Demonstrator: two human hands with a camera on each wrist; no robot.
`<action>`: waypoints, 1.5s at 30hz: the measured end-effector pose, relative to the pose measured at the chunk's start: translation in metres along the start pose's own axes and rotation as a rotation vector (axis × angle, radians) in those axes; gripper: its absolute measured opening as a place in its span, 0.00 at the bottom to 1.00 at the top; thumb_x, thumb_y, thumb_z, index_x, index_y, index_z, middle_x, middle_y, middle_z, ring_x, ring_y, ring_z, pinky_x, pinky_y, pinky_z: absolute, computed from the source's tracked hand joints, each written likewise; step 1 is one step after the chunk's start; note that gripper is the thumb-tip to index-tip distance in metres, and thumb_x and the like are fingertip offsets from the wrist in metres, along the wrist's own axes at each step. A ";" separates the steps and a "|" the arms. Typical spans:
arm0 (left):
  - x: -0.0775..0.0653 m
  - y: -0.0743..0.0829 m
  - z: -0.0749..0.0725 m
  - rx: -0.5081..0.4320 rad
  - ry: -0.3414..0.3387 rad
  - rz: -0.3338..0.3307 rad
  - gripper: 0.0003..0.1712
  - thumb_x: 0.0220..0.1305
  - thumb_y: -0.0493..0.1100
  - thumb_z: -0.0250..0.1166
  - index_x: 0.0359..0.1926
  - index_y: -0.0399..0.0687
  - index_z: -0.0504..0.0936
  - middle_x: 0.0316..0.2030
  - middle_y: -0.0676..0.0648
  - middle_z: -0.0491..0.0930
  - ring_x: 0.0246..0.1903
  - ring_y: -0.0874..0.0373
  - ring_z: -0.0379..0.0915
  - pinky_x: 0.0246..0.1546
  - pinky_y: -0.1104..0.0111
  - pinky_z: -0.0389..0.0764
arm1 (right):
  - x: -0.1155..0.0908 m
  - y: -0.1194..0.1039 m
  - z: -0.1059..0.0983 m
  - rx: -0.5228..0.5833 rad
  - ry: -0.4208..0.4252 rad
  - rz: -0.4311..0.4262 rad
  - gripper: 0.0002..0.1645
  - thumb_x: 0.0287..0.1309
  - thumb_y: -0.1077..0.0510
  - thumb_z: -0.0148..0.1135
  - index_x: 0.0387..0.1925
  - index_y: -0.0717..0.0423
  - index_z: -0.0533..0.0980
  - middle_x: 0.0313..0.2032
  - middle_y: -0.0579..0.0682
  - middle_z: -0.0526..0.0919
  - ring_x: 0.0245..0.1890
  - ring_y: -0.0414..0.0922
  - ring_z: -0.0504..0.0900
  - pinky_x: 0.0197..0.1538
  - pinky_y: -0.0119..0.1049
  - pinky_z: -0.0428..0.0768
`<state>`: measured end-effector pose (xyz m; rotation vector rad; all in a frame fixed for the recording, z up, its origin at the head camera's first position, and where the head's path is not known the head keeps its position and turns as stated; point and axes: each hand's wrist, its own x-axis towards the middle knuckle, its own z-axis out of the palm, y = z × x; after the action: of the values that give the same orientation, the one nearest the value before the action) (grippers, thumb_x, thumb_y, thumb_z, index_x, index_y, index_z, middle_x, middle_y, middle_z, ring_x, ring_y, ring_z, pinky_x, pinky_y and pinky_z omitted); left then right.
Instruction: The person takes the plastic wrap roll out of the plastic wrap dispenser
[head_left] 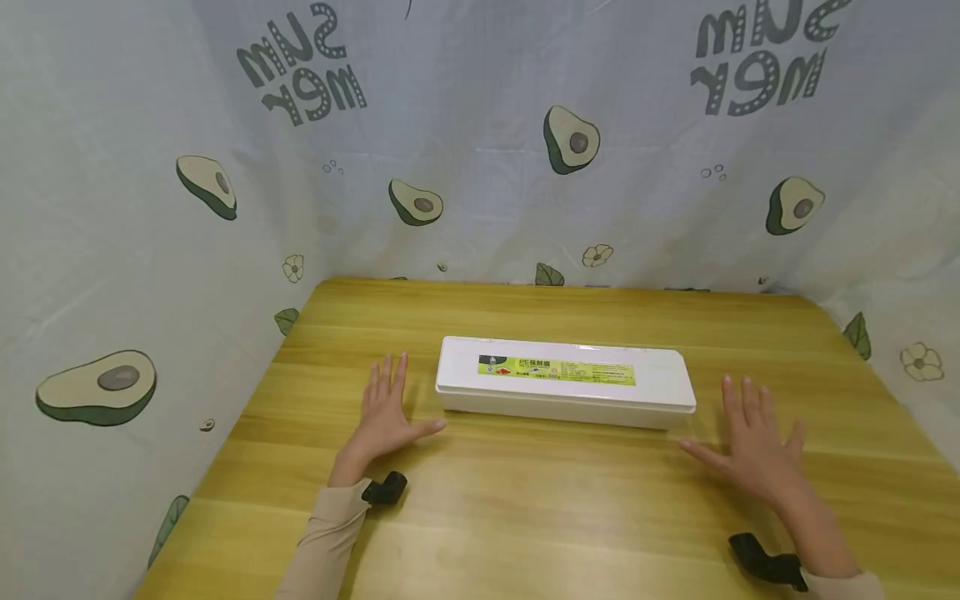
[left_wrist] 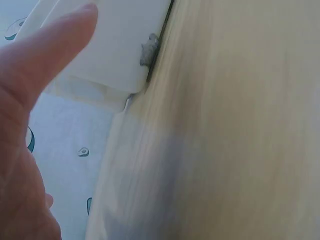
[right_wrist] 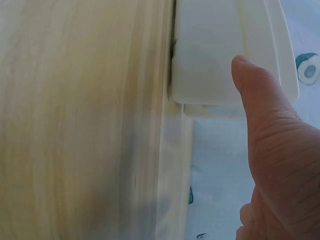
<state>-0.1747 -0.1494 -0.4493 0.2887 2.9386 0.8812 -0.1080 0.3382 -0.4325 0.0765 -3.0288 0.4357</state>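
Note:
A long white lidded box (head_left: 566, 408) lies lengthwise across the wooden table, with a green and yellow printed label (head_left: 557, 370) on its top. To its left, my left hand (head_left: 386, 421) is spread with straight fingers, the thumb pointing at the box's near left corner. On the other side my right hand (head_left: 757, 450) has its fingers fanned out, its thumb toward the near right corner. Neither hand holds anything. In the left wrist view the box's side wall (left_wrist: 115, 45) shows a small grey mark (left_wrist: 149, 50) near its lower edge.
The wooden table (head_left: 525, 517) runs back to a white curtain (head_left: 480, 125) printed with avocados and lettering, which also hangs at both sides. Black wrist mounts (head_left: 765, 562) sit at both sleeves.

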 end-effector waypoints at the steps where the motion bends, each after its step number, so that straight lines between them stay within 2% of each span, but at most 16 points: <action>1: 0.001 0.000 0.001 -0.007 0.002 0.009 0.72 0.43 0.67 0.70 0.74 0.52 0.30 0.74 0.38 0.27 0.72 0.36 0.19 0.68 0.39 0.35 | 0.000 -0.001 0.000 -0.002 -0.001 0.001 0.69 0.51 0.30 0.58 0.72 0.53 0.24 0.70 0.66 0.23 0.70 0.66 0.23 0.52 0.81 0.29; 9: 0.011 0.003 0.009 -0.139 0.078 0.113 0.74 0.38 0.60 0.76 0.74 0.43 0.35 0.74 0.37 0.32 0.73 0.38 0.23 0.69 0.39 0.36 | 0.004 -0.002 0.000 0.002 -0.001 0.008 0.70 0.51 0.31 0.58 0.71 0.56 0.24 0.70 0.65 0.22 0.70 0.65 0.23 0.52 0.82 0.31; 14: 0.016 0.003 0.012 -0.248 0.112 0.151 0.75 0.37 0.53 0.79 0.74 0.45 0.34 0.74 0.37 0.34 0.73 0.38 0.25 0.68 0.39 0.38 | 0.005 -0.001 -0.001 -0.002 0.007 0.009 0.70 0.51 0.31 0.59 0.71 0.55 0.23 0.71 0.63 0.21 0.70 0.65 0.23 0.53 0.81 0.31; 19: 0.021 0.005 0.014 -0.333 0.112 0.168 0.75 0.36 0.51 0.79 0.74 0.52 0.33 0.74 0.40 0.34 0.73 0.41 0.26 0.68 0.40 0.40 | 0.004 0.001 -0.003 0.003 0.010 0.013 0.70 0.51 0.31 0.59 0.71 0.55 0.24 0.71 0.65 0.22 0.70 0.65 0.23 0.53 0.82 0.31; 23: 0.025 0.009 0.017 -0.374 0.094 0.151 0.76 0.36 0.51 0.80 0.74 0.55 0.32 0.75 0.42 0.33 0.74 0.44 0.27 0.69 0.41 0.42 | 0.003 0.002 -0.005 0.012 0.011 0.012 0.70 0.51 0.31 0.58 0.71 0.55 0.23 0.70 0.64 0.21 0.70 0.64 0.21 0.53 0.81 0.29; 30: 0.028 0.010 0.021 -0.465 0.059 0.126 0.75 0.36 0.49 0.80 0.74 0.50 0.35 0.75 0.45 0.33 0.74 0.45 0.29 0.70 0.43 0.43 | 0.001 0.004 -0.006 0.024 0.007 0.011 0.70 0.51 0.31 0.59 0.71 0.56 0.24 0.70 0.65 0.22 0.70 0.64 0.21 0.53 0.81 0.28; 34: 0.031 0.012 0.027 -0.576 0.023 0.156 0.73 0.39 0.45 0.79 0.74 0.49 0.34 0.75 0.45 0.34 0.74 0.45 0.32 0.72 0.49 0.43 | -0.002 0.006 -0.009 0.052 0.045 -0.028 0.71 0.48 0.34 0.64 0.72 0.56 0.26 0.71 0.66 0.24 0.71 0.64 0.22 0.55 0.79 0.29; 39: 0.034 0.016 0.028 -0.756 -0.041 0.174 0.70 0.42 0.33 0.76 0.74 0.45 0.33 0.75 0.45 0.36 0.74 0.50 0.35 0.72 0.58 0.44 | 0.000 0.005 -0.013 0.081 0.078 -0.103 0.74 0.44 0.39 0.70 0.72 0.58 0.28 0.72 0.67 0.29 0.72 0.62 0.25 0.59 0.76 0.28; 42: 0.034 0.024 0.023 -0.804 -0.075 0.168 0.69 0.41 0.29 0.74 0.74 0.44 0.34 0.75 0.43 0.40 0.73 0.49 0.41 0.71 0.57 0.48 | 0.000 0.003 -0.017 0.076 0.076 -0.102 0.74 0.44 0.38 0.69 0.72 0.57 0.28 0.72 0.65 0.29 0.73 0.60 0.25 0.60 0.74 0.26; 45: 0.035 0.032 0.019 -0.776 -0.076 0.161 0.66 0.41 0.28 0.74 0.74 0.42 0.38 0.72 0.39 0.50 0.70 0.47 0.51 0.68 0.56 0.56 | -0.001 0.003 -0.020 0.079 0.094 -0.105 0.73 0.44 0.39 0.70 0.73 0.58 0.30 0.73 0.66 0.33 0.73 0.61 0.28 0.62 0.73 0.30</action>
<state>-0.2017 -0.1060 -0.4476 0.4806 2.2851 1.8674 -0.1056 0.3467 -0.4143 0.2134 -2.8986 0.5344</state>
